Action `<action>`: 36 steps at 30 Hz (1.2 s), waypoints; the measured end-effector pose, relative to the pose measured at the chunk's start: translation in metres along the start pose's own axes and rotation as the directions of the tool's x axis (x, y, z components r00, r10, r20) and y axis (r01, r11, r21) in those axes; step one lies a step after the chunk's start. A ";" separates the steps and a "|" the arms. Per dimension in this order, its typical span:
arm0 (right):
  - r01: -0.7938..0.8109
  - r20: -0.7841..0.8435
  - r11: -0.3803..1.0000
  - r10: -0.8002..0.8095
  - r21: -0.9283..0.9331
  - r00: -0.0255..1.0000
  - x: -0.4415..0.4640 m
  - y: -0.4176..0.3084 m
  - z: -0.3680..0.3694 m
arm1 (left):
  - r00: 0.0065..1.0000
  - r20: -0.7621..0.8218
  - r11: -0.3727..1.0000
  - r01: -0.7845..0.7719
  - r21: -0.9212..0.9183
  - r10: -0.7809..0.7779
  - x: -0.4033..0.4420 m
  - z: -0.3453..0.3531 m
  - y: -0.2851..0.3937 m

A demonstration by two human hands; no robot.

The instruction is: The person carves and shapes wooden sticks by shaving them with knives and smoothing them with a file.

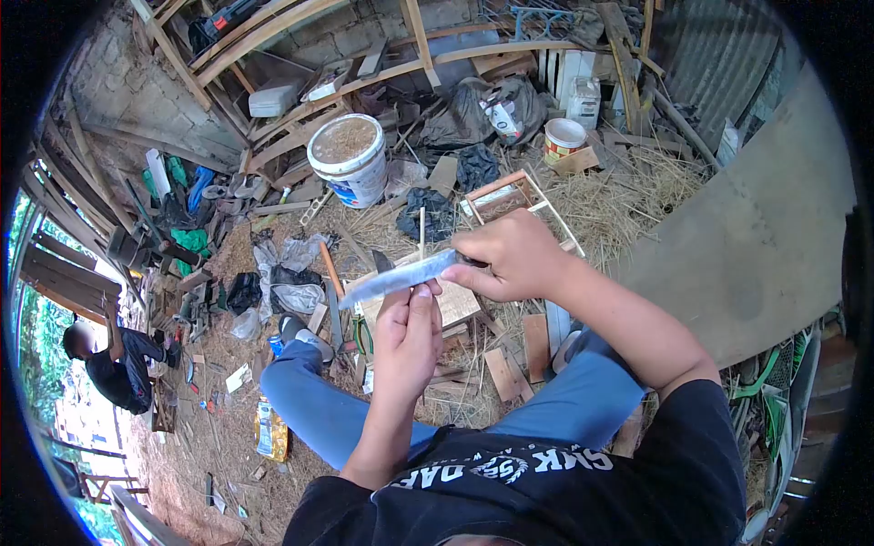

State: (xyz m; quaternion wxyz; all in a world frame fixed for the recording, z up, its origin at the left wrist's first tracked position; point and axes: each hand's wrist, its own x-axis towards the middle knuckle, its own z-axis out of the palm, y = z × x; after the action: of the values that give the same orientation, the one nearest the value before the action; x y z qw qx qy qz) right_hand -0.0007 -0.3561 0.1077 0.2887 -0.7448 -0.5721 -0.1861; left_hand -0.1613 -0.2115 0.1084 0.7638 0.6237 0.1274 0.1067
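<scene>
My right hand (514, 259) is closed round the dark handle of a large knife (391, 278), its broad pale blade pointing left. Below the blade, my left hand (408, 341) is closed, thumb up, on a slim brown piece (395, 299) that looks like wood. A dark pointed end (382, 261) shows beyond the blade, perhaps part of the same piece; the blade hides the join. Behind the hands lies a light wooden board (455, 308), with a thin upright stick (421, 229) nearby.
A large white bucket (349, 162) and a smaller paint tub (564, 138) stand farther back. A wooden frame (523, 196) rests on straw. Offcuts (503, 373) lie between my legs. At the left sits another person (118, 369). A large grey sheet (746, 237) leans at the right.
</scene>
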 end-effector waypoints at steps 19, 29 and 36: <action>-0.381 -0.149 0.919 0.392 0.100 0.908 0.001 0.025 -0.024 | 0.999 0.052 0.999 -0.004 -0.036 0.006 -0.009 -0.001 0.007; 0.030 0.058 0.999 -0.028 -0.045 0.998 -0.003 -0.007 -0.009 | 0.999 -0.035 0.999 0.029 0.032 -0.028 -0.007 0.005 0.002; -0.318 -0.188 0.943 0.295 -0.101 0.937 0.001 0.029 -0.016 | 0.996 0.041 0.993 -0.083 0.081 0.080 -0.013 0.006 0.007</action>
State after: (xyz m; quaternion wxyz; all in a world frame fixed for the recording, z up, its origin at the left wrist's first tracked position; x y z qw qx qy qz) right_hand 0.0279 -0.3707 0.1144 0.3129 -0.8235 -0.4088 -0.2385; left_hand -0.1720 -0.2201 0.1176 0.7346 0.6614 0.0917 0.1204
